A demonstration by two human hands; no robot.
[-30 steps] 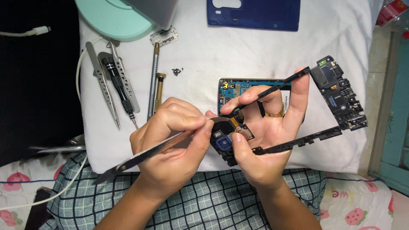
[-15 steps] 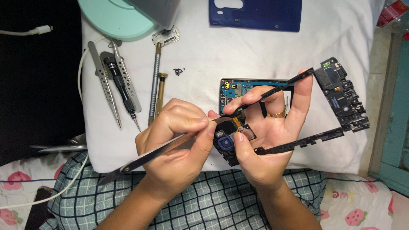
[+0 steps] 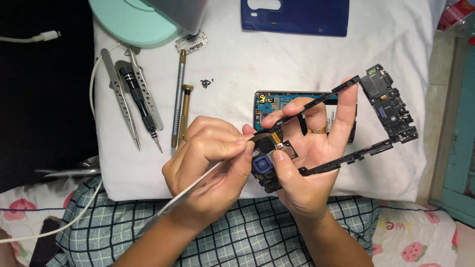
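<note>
My right hand (image 3: 307, 163) grips a black plastic phone mid-frame (image 3: 386, 106) by its camera end, thumb beside the blue camera module (image 3: 262, 165). My left hand (image 3: 213, 163) pinches a flat metal pry tool (image 3: 193, 190) whose tip meets the frame near the camera. Under my right hand lies an opened phone body (image 3: 269, 104) with its circuit board showing, on a white cloth (image 3: 237, 74).
Left on the cloth lie tweezers (image 3: 121, 101), a black screwdriver (image 3: 141, 106), two thin metal drivers (image 3: 179, 96) and several tiny screws (image 3: 206, 82). A dark blue phone back cover (image 3: 294, 17) and a mint round lamp base (image 3: 131, 22) sit at the far edge. A white cable (image 3: 44, 35) lies left.
Both hands stay almost in place; the pry tool tip has shifted slightly at the camera end of the frame.
</note>
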